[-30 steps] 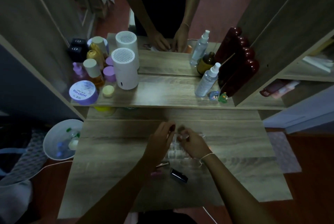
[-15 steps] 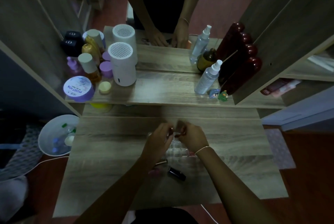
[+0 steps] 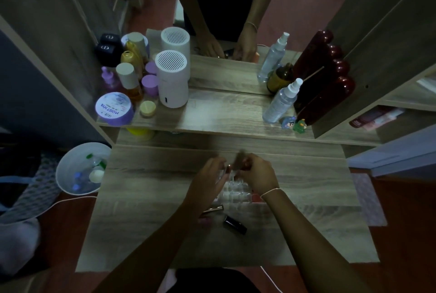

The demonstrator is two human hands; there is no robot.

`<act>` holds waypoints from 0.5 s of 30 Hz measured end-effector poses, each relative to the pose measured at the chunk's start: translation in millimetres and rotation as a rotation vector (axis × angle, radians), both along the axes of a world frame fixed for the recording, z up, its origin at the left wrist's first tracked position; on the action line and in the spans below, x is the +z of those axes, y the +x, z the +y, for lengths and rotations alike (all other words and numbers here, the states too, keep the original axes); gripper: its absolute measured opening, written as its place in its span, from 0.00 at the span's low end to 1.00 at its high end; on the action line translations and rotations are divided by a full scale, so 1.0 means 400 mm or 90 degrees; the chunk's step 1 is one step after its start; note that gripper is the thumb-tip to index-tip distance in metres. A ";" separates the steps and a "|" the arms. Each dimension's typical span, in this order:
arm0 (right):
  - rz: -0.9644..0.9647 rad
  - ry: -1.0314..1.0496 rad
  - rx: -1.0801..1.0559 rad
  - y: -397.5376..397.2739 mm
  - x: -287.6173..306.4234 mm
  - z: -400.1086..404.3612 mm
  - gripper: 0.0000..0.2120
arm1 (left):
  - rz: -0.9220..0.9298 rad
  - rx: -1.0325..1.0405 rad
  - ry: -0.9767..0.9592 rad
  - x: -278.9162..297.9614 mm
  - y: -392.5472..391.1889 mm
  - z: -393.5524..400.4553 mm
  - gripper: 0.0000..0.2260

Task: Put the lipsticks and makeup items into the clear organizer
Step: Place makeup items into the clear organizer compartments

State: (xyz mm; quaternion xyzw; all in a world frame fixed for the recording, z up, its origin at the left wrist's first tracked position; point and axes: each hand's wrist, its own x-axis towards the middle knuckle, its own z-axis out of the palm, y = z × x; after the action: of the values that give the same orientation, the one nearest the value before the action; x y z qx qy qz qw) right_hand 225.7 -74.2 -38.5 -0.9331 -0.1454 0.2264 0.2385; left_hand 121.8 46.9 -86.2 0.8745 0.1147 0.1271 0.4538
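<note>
Both hands have stayed above the clear organizer (image 3: 234, 190): left hand (image 3: 210, 175) pinches a lipstick (image 3: 228, 169), right hand (image 3: 257, 173) grips something blurred. Nearer than the organizer, a black lipstick (image 3: 235, 224) lies on the bench (image 3: 146, 210).

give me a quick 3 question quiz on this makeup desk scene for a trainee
1. True or false: both hands are over the clear organizer.
2. Which item lies on the desk nearest the person? A) black lipstick B) spray bottle C) purple jar
3. Fill in: the white bin stands on the floor to the desk's ____.

Key
1. True: the left hand and right hand meet above it.
2. A, the black lipstick.
3. Left, where the white bin sits.
</note>
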 end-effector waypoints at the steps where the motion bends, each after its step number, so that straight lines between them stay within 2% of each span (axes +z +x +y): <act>1: 0.001 0.005 0.003 -0.002 0.001 0.000 0.14 | -0.003 0.003 0.001 0.000 -0.004 0.003 0.15; 8: -0.018 0.032 -0.006 -0.022 0.003 -0.017 0.19 | -0.009 0.016 0.013 0.009 -0.038 0.007 0.16; 13: -0.065 0.062 -0.017 -0.048 0.017 -0.031 0.23 | 0.013 0.055 0.033 0.011 -0.074 0.007 0.12; 15: -0.085 0.087 -0.024 -0.065 0.025 -0.041 0.22 | 0.025 0.081 0.040 0.020 -0.092 0.005 0.11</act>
State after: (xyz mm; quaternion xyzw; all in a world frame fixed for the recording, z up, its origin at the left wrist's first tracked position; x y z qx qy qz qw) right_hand 199.8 -90.5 -28.6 -0.9303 -0.1583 0.1490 0.2955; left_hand 84.9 48.9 -78.4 0.8816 0.1750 0.1421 0.4146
